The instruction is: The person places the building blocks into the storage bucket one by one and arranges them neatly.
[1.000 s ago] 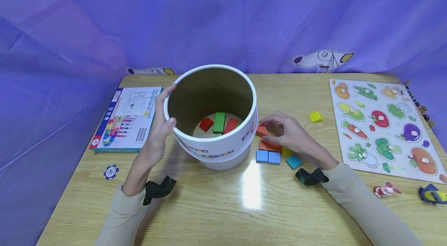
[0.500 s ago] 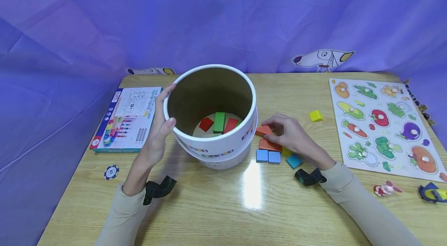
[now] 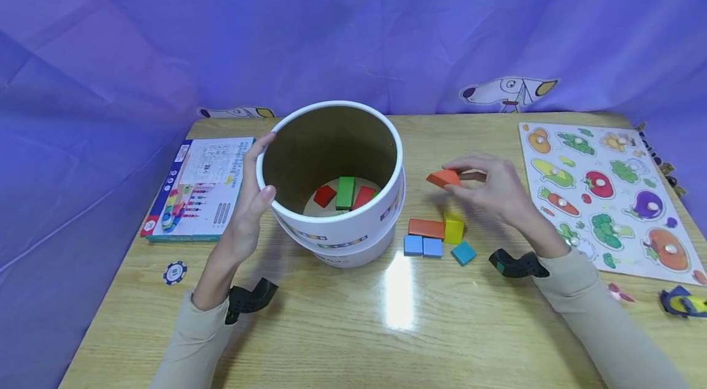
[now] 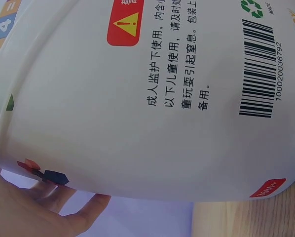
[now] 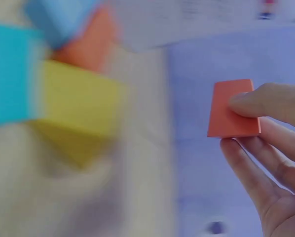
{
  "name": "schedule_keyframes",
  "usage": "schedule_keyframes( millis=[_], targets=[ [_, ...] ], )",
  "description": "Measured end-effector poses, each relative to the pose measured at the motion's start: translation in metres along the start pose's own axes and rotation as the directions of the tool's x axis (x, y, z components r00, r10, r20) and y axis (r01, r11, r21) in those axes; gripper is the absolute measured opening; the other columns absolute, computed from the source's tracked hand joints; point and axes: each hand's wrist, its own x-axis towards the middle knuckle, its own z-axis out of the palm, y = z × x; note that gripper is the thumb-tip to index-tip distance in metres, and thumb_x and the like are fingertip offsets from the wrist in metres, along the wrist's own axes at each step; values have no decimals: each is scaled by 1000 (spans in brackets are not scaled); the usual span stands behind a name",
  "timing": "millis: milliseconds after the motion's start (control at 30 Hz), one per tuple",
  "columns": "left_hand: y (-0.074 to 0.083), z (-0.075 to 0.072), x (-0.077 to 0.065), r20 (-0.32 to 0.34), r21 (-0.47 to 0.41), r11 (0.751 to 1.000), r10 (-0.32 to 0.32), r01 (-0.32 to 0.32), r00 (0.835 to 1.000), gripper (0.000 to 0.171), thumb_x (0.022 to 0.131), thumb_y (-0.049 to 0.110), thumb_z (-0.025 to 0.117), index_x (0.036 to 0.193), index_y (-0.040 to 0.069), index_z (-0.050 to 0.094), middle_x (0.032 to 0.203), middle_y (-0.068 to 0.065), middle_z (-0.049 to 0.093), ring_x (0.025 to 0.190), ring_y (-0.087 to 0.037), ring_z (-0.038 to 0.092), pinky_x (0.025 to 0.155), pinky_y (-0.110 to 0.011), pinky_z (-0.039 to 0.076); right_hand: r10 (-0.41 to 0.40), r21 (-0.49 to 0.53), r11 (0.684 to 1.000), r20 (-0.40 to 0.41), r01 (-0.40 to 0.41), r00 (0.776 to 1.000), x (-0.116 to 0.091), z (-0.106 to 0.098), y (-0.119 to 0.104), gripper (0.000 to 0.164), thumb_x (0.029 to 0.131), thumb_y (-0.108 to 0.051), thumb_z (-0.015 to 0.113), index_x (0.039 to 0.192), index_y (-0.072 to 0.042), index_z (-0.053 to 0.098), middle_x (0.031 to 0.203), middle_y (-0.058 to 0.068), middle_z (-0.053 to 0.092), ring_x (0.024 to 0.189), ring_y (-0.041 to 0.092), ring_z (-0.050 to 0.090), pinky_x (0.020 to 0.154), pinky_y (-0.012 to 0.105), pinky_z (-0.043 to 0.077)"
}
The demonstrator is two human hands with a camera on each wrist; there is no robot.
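Note:
A white bucket (image 3: 359,257) stands mid-table with several red and green blocks (image 3: 345,191) inside. My left hand (image 3: 247,220) grips its left side, the thumb over the rim and the fingers on the outside wall, as the left wrist view of the bucket (image 4: 137,138) shows. My right hand (image 3: 494,189) pinches a red toy block (image 3: 443,178) with sloped sides, thumb against fingers, above the table right of the bucket. Below it lie a long red block (image 3: 426,228), a yellow block (image 3: 453,229), two light blue blocks (image 3: 432,247) and a teal block (image 3: 463,253).
A vegetable puzzle board (image 3: 607,211) lies at the right, with a pink figure (image 3: 620,292) and a blue-yellow toy (image 3: 683,302) in front. A boxed set (image 3: 215,186) and a poker chip (image 3: 175,273) are at the left. A purple curtain (image 3: 331,27) hangs behind.
My right hand has picked the red block up from beside the bucket and moved it up and right. The yellow block below is uncovered. My left hand stays on the bucket.

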Motion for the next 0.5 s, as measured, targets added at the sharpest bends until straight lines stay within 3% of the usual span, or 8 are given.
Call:
schedule_keyframes(
  millis=[167,300,500],
  targets=[
    [2,0,1,0,3,1000,0,0,1000,75,90,50,51,152,23,17,155,3,22,141,-23,19,113,-68,14,-188,-30,982,-144,185,972,8,-30,-37,37,76,2,79,111,-4,73,106,9,67,87,-9,64,82,8,50],
    [2,0,0,-1,3,1000,-4,4,1000,75,90,50,51,152,23,17,155,2,22,141,-23,20,112,-68,14,-336,-29,941,-178,336,925,17,-44,-72,39,72,8,79,108,-3,73,103,3,66,88,-3,65,85,12,51],
    [1,1,0,-4,3,1000,-4,4,1000,74,91,48,50,152,24,18,154,3,23,141,-23,21,112,-67,15,-453,30,888,-118,459,884,27,-44,-122,37,73,7,79,108,-4,73,102,1,67,94,6,64,89,18,53]
  ],
)
